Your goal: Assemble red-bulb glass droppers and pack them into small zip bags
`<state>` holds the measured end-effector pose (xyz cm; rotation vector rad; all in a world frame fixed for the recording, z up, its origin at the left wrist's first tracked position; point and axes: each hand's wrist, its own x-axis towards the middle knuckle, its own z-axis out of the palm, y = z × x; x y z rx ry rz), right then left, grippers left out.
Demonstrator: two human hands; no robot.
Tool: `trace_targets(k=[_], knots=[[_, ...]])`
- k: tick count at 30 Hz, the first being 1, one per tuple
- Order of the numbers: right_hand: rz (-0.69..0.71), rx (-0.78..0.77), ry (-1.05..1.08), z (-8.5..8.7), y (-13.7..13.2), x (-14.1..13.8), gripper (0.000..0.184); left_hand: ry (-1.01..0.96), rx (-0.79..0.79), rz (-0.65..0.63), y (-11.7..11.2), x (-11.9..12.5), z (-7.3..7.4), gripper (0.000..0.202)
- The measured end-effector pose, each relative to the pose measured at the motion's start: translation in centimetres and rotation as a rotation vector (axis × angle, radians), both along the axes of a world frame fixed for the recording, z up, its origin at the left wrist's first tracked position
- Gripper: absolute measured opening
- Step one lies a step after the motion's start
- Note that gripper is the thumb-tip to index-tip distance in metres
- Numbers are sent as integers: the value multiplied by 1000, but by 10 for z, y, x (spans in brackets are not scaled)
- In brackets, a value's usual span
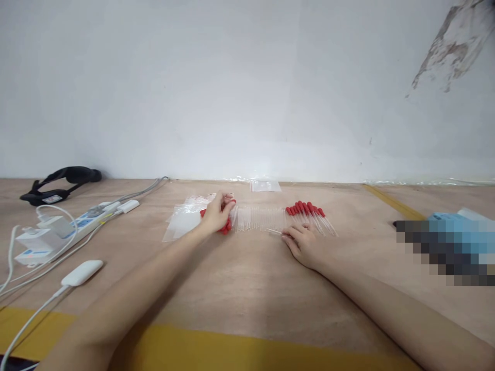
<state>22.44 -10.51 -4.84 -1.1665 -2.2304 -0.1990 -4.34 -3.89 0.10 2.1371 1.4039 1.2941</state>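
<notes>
My left hand pinches a small red rubber bulb above a pile of red bulbs, which it partly hides. My right hand is closed on one end of a thin clear dropper tube, its other end pointing left. Between the hands lies a row of clear dropper tubes side by side. Just beyond my right hand several droppers with red bulbs lie fanned out, their clear tubes pointing toward me and to the right.
Clear plastic bags lie left of the bulbs; another bag is by the wall. At left are a power strip with chargers and cables, a white cabled device and a black strap-like object. A blue packet lies right, beside a blurred patch.
</notes>
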Motion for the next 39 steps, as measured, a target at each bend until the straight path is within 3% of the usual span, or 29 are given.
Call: trace_targets(k=[4,7,10,20,24,30,39], knots=[[17,17,43,1,-5,-7,21,-224,-157,-280,-40,17,-24,28],[24,36,39,3,-10,-11,19,-291,-329,-339,-55,27,-37,17],[35,50,26,5,-13,-15,19,-328,-388,-368,-59,32,-43,18],[100,10,38,8,-25,-26,18,-303,-271,-355,-64,37,-42,24],[145,-25,66,4,-23,-27,15,-330,-297,-386,-63,36,-45,24],[195,-67,27,7,-21,-25,15,-143,-245,-376,-65,33,-47,19],[187,-99,-170,23,-22,-15,23,187,-87,-393,-79,35,-39,16]])
